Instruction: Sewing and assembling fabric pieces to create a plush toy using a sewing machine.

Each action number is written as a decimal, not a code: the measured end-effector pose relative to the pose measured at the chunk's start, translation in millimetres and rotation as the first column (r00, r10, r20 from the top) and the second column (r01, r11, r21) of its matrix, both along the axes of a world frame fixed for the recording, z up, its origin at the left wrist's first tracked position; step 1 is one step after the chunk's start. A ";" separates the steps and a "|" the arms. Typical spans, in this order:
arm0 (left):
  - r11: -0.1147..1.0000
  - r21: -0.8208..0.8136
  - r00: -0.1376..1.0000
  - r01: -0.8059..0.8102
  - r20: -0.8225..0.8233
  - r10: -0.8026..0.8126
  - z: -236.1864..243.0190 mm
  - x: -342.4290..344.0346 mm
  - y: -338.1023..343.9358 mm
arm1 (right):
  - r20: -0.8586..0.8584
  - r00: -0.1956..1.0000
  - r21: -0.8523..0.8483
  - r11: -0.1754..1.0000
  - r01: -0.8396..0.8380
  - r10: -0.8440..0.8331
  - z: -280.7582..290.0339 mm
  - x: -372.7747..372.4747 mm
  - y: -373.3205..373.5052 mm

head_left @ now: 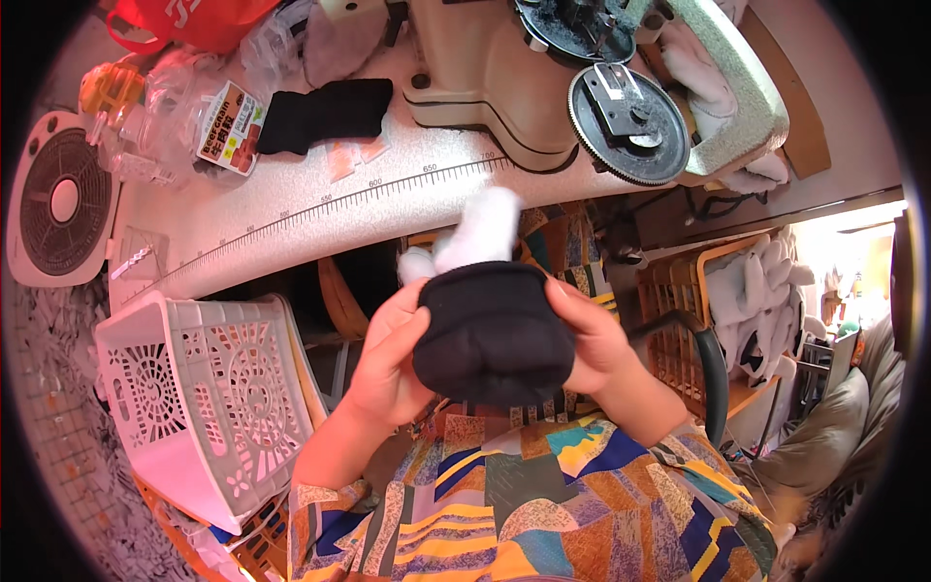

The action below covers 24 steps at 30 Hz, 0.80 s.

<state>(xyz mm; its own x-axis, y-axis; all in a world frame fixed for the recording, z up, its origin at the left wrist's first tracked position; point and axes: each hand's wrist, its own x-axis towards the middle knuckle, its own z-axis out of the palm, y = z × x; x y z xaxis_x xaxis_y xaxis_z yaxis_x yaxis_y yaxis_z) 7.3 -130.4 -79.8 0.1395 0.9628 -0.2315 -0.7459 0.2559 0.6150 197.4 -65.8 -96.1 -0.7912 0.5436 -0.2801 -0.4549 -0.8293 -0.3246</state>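
Observation:
My left hand (388, 354) and my right hand (606, 359) grip opposite sides of a black fabric piece (490, 335), shaped like a wide cuff, held level above my lap at the centre of the view. My thumbs press on its sides. A soft white fabric piece (480, 223), perhaps with finger shapes, sticks up out of or behind its far edge. It is slightly blurred, and whether it is joined to the black piece I cannot tell. Beyond them runs the ruler-marked table edge (349, 218), with a folded black cloth (325, 114) lying farther back.
A sewing-type machine (495, 116) with black toothed discs (630, 150) stands at the back right. Plastic packages (184, 116), a red bag (208, 19) and a fan (63, 209) are at the left. A grey crate (252, 407) stands left; a basket of white items (669, 359) stands right.

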 end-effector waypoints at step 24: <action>0.971 0.224 0.718 0.085 -0.689 0.096 -6.2 22.6 -7.6 | 0.231 0.967 0.580 0.813 -0.051 -0.105 11.6 24.1 6.9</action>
<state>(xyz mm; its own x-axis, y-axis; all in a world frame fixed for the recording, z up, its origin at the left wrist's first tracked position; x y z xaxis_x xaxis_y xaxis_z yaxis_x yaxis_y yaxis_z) 29.9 -138.0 -86.0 0.0218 0.9990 -0.0399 -0.0892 0.0417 0.9951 221.4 -58.8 -84.5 -0.7232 0.6852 -0.0867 -0.3171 -0.4409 -0.8397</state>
